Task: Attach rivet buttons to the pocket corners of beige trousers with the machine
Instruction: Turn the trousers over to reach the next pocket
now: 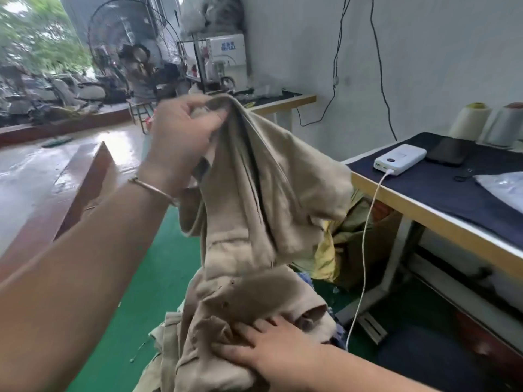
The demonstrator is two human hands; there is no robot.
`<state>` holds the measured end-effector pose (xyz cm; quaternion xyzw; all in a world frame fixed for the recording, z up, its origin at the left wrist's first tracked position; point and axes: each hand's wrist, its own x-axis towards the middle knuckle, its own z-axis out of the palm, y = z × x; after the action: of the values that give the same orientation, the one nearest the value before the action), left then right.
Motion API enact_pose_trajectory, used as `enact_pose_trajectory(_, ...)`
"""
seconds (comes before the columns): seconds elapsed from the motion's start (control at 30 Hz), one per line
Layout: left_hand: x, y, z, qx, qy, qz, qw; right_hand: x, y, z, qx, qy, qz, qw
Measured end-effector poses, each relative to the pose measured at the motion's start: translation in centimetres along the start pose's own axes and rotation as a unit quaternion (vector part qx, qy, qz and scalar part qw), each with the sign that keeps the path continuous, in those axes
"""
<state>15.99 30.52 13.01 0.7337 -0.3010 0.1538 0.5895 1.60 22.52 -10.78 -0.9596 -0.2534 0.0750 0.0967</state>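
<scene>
Above the green floor [135,278], the left hand [181,137] grips a bunched edge of the beige trousers [254,193], fingers curled round the cloth – holding them up. Lower down, the right hand [271,346] lies flat, fingers straight, on the heaped part. A power bank [400,159] rests on the dark-topped table [441,190] to the right.

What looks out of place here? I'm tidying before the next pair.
The charging cable from the white power bank dangles off the table edge beside the beige trousers lifted by the left hand; it might snag.
</scene>
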Motion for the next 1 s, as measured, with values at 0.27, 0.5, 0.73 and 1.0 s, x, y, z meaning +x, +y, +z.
enact_pose_trajectory(0.27,-3.5,4.2,4.2,0.012,-0.256,0.004,0.966,-7.7,2.9,-5.7,0.422,0.046,0.241,0.873)
enact_pose_trajectory(0.5,-4.7,8.5,11.4,-0.182,-0.457,-0.159,0.856,-23.1,4.4,-11.2,0.477,-0.14,0.22,0.84)
enact_pose_trajectory(0.73,-6.6,11.8,19.9,-0.144,-0.651,-0.082,0.741,-33.7,1.0,-17.5,0.353,0.519,0.244,0.739)
enact_pose_trajectory(1.0,-10.0,11.2,25.9,-0.158,-0.712,-0.016,0.684,-33.0,3.3,-12.9,0.4,0.393,0.321,0.763)
